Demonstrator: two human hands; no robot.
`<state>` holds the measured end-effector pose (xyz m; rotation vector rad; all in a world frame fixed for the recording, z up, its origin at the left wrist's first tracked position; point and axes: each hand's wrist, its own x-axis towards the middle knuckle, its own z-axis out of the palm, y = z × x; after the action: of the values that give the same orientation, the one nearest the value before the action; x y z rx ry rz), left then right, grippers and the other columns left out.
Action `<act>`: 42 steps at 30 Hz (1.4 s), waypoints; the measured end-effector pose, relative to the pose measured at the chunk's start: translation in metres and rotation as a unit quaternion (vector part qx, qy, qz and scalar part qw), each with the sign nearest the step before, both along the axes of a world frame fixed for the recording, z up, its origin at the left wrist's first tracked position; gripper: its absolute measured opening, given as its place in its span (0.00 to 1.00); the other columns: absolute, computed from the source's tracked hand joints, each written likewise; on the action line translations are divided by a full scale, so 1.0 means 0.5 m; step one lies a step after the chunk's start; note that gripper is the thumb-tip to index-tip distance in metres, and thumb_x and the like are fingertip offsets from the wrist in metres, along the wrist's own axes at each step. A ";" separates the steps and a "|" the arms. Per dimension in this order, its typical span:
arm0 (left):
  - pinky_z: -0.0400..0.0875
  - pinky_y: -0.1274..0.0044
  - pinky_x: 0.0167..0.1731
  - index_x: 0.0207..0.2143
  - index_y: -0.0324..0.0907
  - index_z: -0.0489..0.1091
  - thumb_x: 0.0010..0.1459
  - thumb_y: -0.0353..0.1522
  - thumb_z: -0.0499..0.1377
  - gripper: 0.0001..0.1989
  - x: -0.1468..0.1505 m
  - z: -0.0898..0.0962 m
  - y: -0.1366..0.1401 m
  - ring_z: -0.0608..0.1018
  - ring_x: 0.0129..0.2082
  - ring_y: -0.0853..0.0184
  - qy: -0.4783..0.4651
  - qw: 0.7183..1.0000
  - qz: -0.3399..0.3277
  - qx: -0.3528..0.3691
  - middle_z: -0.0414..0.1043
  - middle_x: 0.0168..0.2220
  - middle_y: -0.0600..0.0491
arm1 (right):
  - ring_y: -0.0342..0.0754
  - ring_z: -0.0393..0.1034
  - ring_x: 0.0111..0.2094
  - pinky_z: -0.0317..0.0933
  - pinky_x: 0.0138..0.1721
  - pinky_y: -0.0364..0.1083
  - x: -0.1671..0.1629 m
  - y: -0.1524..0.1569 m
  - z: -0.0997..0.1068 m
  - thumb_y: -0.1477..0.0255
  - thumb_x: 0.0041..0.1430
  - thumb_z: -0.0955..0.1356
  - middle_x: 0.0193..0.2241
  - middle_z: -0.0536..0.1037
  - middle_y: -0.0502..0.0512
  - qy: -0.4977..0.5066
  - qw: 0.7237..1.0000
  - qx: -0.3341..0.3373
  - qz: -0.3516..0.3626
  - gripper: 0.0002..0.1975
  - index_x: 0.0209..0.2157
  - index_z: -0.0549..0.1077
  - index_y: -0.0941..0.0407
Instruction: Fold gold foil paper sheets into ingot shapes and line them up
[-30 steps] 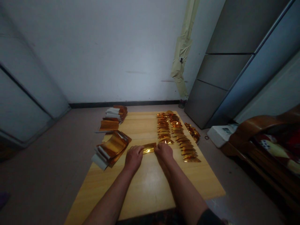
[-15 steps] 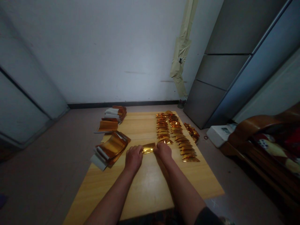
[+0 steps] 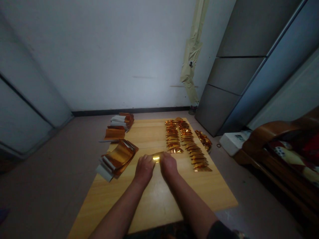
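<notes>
A small shiny sheet of gold foil paper spans the gap between my two hands, just above or on the wooden table. My left hand is closed on its left end, and my right hand grips the right end. Fingertips of both hands are partly hidden. To the left lies a fanned stack of flat gold foil sheets with pale backs. Right of my hands, folded gold foil pieces stand in overlapping rows, one row nearer and another along the table's right side.
More foil sheets lie at the far left edge of the wooden table. Beyond the right edge is a heap of folded gold pieces. A grey refrigerator, a white box and a carved wooden seat stand to the right.
My hands have drawn closer together, the right one moving left, so less of the gold foil paper shows between them. The stacks and rows look the same.
</notes>
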<state>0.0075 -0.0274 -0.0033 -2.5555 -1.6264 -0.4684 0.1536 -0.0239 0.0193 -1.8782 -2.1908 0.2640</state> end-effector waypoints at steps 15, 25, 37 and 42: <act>0.65 0.69 0.41 0.42 0.43 0.73 0.65 0.29 0.48 0.13 -0.041 -0.020 -0.036 0.74 0.40 0.62 -0.032 0.998 -0.046 0.012 0.75 0.42 0.48 | 0.48 0.67 0.38 0.54 0.34 0.43 -0.013 0.000 -0.001 0.67 0.55 0.67 0.39 0.74 0.57 0.072 0.995 -0.001 -0.063 0.10 0.37 0.74 0.56; 0.65 0.69 0.41 0.40 0.42 0.74 0.64 0.29 0.49 0.13 -0.037 -0.013 -0.036 0.75 0.41 0.62 -0.045 0.998 -0.032 -0.005 0.76 0.43 0.47 | 0.49 0.66 0.39 0.53 0.36 0.43 -0.021 0.005 -0.006 0.68 0.53 0.67 0.38 0.74 0.57 0.083 0.993 -0.008 -0.083 0.11 0.38 0.73 0.56; 0.61 0.68 0.43 0.40 0.44 0.74 0.63 0.28 0.51 0.12 -0.034 0.006 -0.044 0.74 0.42 0.63 -0.067 0.997 -0.021 -0.019 0.76 0.44 0.48 | 0.43 0.62 0.32 0.49 0.31 0.40 0.013 0.019 -0.005 0.83 0.45 0.63 0.29 0.71 0.51 0.169 0.982 -0.036 -0.082 0.08 0.26 0.70 0.57; 0.61 0.67 0.42 0.41 0.44 0.74 0.62 0.27 0.51 0.12 -0.036 -0.001 -0.043 0.74 0.42 0.63 -0.065 0.998 -0.023 -0.014 0.76 0.45 0.48 | 0.42 0.61 0.30 0.48 0.30 0.39 0.019 0.025 -0.007 0.85 0.44 0.61 0.28 0.71 0.51 0.194 0.976 -0.031 -0.096 0.10 0.24 0.69 0.57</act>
<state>-0.0103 -0.0487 -0.0039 -2.6378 -1.6281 -0.6335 0.1632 -0.0114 0.0159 -1.8656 -1.7509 0.6108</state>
